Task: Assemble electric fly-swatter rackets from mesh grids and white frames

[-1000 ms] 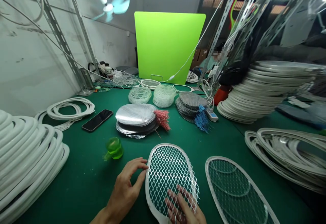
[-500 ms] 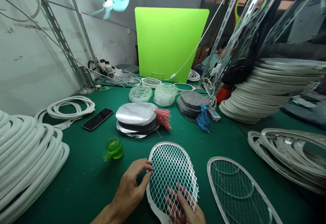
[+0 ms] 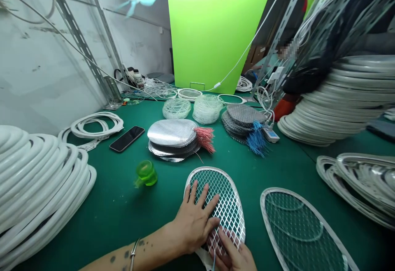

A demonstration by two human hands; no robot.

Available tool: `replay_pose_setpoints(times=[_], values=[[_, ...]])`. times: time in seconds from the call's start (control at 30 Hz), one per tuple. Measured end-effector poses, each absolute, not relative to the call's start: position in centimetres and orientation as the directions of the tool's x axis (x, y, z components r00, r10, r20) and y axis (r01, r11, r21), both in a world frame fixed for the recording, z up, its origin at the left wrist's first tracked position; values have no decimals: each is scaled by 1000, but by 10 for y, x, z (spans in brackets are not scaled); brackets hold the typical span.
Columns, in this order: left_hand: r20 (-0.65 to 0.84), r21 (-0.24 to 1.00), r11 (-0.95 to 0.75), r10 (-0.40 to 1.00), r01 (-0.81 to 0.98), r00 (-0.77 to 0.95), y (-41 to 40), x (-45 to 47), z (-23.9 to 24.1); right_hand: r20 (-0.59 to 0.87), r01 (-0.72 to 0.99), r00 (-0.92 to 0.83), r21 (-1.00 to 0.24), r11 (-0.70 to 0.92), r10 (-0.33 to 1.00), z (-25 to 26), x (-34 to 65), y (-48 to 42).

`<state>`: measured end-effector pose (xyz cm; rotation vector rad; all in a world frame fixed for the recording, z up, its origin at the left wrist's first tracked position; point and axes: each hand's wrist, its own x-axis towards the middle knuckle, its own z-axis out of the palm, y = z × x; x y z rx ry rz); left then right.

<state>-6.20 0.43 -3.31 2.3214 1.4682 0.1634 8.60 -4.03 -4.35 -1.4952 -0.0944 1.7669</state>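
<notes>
A white oval racket frame [image 3: 189, 175] lies at the front middle of the table, with a silvery diamond-patterned metal mesh [image 3: 230, 205] in it. My left hand [image 3: 194, 223] rests flat on the mesh's left part, fingers spread. At the mesh's lower right, my right hand [image 3: 234, 252] pinches its lower edge, thumb side up; some of its fingers are hidden beneath. A thin bluish wire [image 3: 214, 258] runs down near the right fingers. To the right lies a second racket frame [image 3: 264, 205] with mesh in it.
White frames are stacked at left [image 3: 46, 180] and right [image 3: 339, 98]. Behind my hands are silver mesh sheets [image 3: 173, 133] with red wires, grey mesh sheets [image 3: 243, 114] with blue wires, a phone [image 3: 127, 139] and a green cup [image 3: 147, 173]. A green board [image 3: 216, 40] stands behind.
My left hand has moved right from the frame's left rim onto the mesh and spread flat. The mesh's right edge, which stuck out past the frame, now sits closer within it.
</notes>
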Motion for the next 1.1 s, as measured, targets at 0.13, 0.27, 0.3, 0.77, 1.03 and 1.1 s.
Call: replay_pose_setpoints(times=[0.13, 0.27, 0.3, 0.77, 1.03, 1.1], values=[[-102, 334, -369, 901, 868, 422, 4, -60, -33, -795, -524, -15, -511, -682, 607, -40, 88, -39], [-120, 320, -364, 900, 875, 419, 4, -58, -32, -795, -533, -85, -473, -702, 600, -39, 90, -36], [-114, 316, -369, 900, 874, 421, 4, -57, -32, -793, -533, -96, -469, -704, 601, -38, 90, -36], [39, 214, -388, 920, 896, 389, -6, -51, -53, -168, 715, -221, -698, 43, 961, 14, 153, -37], [-56, 248, -398, 904, 883, 423, 0, -55, -44, -102, 511, -858, -277, 814, 503, -42, 131, 26], [-31, 315, -395, 905, 863, 425, -2, -64, -36, -119, 513, -857, -272, 814, 501, -49, 134, 27]])
